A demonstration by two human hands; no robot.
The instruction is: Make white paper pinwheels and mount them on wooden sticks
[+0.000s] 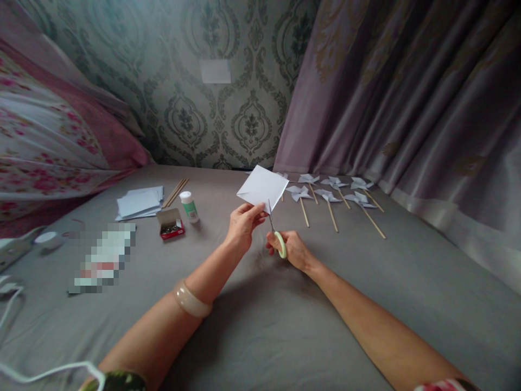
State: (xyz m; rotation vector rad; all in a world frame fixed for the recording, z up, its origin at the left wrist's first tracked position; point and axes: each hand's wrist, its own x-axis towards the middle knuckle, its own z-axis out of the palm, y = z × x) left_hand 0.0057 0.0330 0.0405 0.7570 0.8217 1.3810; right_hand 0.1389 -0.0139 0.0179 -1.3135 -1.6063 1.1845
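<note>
My left hand (243, 225) pinches a white square sheet of paper (262, 185) by its near edge, holding it above the grey-covered surface. A cut or crease shows near the sheet's left corner. My right hand (295, 248) is closed around the pale green handle of a pair of scissors (280, 244). The blades point up and meet the paper's lower corner, just right of my left fingers. Behind and to the right lie several paper pinwheels (329, 196) on wooden sticks; the sheet partly hides one of them.
On the left are a stack of white paper (140, 202), wooden sticks (176, 193), a white-capped bottle (189, 207) and an open red box (171, 228) of small metal pieces. A power strip (16, 250), a white cable (52, 372) and a blurred-out item (103, 258) sit further left.
</note>
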